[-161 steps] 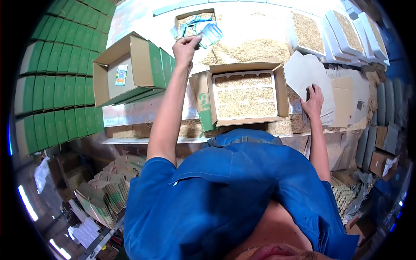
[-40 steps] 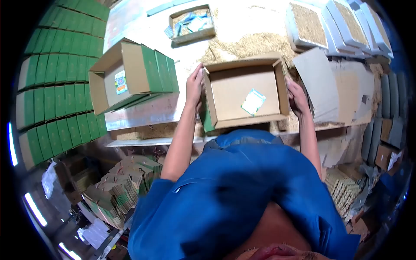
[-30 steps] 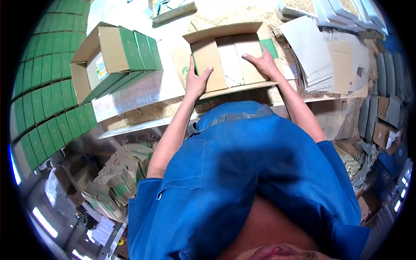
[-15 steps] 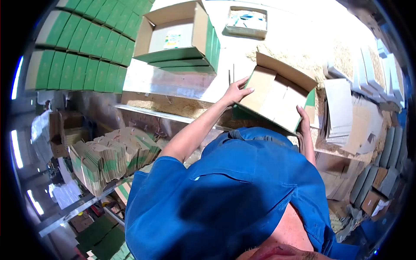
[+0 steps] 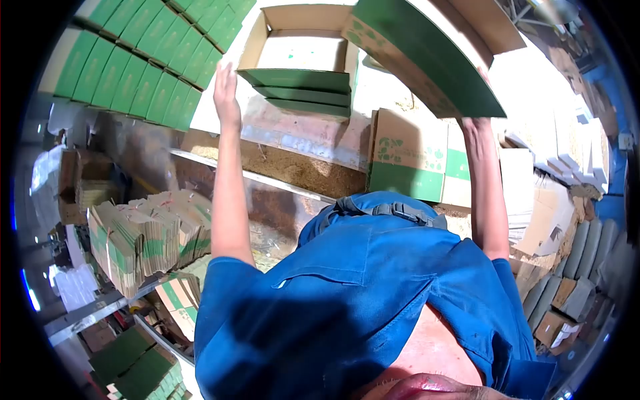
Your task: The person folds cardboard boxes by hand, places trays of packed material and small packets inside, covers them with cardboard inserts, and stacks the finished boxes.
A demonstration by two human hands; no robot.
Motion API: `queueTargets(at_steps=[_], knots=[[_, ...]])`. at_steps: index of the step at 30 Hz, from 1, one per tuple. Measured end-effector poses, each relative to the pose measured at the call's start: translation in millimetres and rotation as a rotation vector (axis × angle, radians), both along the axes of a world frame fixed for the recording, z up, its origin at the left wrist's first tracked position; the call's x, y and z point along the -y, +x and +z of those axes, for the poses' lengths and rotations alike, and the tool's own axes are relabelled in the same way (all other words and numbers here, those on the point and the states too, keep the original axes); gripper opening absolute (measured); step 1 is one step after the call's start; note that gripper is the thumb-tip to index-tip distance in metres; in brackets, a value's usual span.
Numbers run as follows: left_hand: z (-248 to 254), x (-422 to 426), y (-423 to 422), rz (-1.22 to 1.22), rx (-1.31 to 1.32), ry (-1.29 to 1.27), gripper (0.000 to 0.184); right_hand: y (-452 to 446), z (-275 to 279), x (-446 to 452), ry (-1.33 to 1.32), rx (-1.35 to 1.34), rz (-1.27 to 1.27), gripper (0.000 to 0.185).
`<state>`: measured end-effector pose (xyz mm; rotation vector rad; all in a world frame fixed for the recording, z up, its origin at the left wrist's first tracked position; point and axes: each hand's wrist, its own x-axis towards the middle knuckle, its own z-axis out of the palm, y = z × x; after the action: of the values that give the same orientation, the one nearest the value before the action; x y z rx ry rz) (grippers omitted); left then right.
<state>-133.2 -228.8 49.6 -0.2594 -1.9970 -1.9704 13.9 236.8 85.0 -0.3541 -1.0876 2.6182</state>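
Observation:
A green and brown cardboard box [image 5: 427,63] is raised and tilted over the far side of the workbench. My right hand [image 5: 476,125] grips its lower right end, with the fingers partly hidden behind it. Beside the left edge of a stack of open cardboard boxes [image 5: 303,81], my left hand [image 5: 227,97] is stretched out, holding nothing. The raised box overlaps the stack's right corner in view; whether they touch I cannot tell. Flat box blanks [image 5: 408,157] with green print lie on the bench in front of my waist.
Rows of finished green boxes [image 5: 127,73] stand at the far left. Bundled cardboard blanks [image 5: 143,240] are piled to the lower left. White and brown cardboard pieces [image 5: 533,203] lie at the right, near grey rolled bundles [image 5: 580,250]. The bench's front edge [image 5: 253,177] runs before me.
The box has moved from in front of my waist up and away in my right hand, uncovering the flat blanks. My left hand has let go of it and moved left, beside the stack.

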Motion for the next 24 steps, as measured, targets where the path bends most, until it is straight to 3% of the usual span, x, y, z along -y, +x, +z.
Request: queueTargets(at_steps=[3,5,7,9,10,12,15,17,18,19,21,22,24], knots=[[-7.7,-7.9,-29.7,-0.093,0.074,-0.081,0.050,-55.0,-3.0,22.1,-0.126,-0.032,0.308,0.054],[-7.9,-10.9,-31.5,-0.277,0.062,-0.125,0.051,-84.1,-11.2,55.4,-0.004,0.050,0.173,0.046],[-9.2,-8.6,-25.2,-0.230,0.127,-0.140,0.053,-94.8,0.7,99.3,0.166,0.071,0.090,0.041],[-32.8,-4.1,-29.6,-0.109,0.107,-0.041,0.055,-116.3,-8.4,116.0,0.243,0.095,0.238,0.047],[-38.3,7.7,-28.8,-0.150,0.208,-0.111,0.064,-119.4,0.3,128.7,0.311,0.165,0.279,0.052],[-48.3,10.5,-29.9,-0.142,0.230,-0.032,0.069,-121.3,22.2,146.1,0.502,0.343,0.450,0.071],[-41.7,1.2,-18.7,-0.191,0.262,0.080,0.076,-152.4,-11.8,137.9,1.030,0.405,0.400,0.084],[-26.7,-8.3,-13.2,-0.289,0.275,0.154,0.084,-145.0,33.0,147.4,1.403,0.591,0.623,0.089],[-24.9,-10.2,-11.5,-0.265,0.272,0.143,0.085,-147.8,31.4,144.0,1.465,0.555,0.644,0.093],[-27.5,-10.1,-10.2,-0.264,0.275,0.142,0.085,-147.2,26.5,142.2,1.462,0.556,0.646,0.093],[-32.4,-10.5,-12.1,-0.279,0.250,0.162,0.084,-143.6,11.8,140.3,1.180,0.459,0.683,0.090],[-33.0,-10.1,-14.4,-0.281,0.246,0.159,0.084,-142.1,4.1,145.2,1.154,0.408,0.540,0.071],[-35.3,-8.7,-15.0,-0.294,0.234,0.149,0.083,-143.6,8.2,149.8,1.140,0.484,0.577,0.067]])
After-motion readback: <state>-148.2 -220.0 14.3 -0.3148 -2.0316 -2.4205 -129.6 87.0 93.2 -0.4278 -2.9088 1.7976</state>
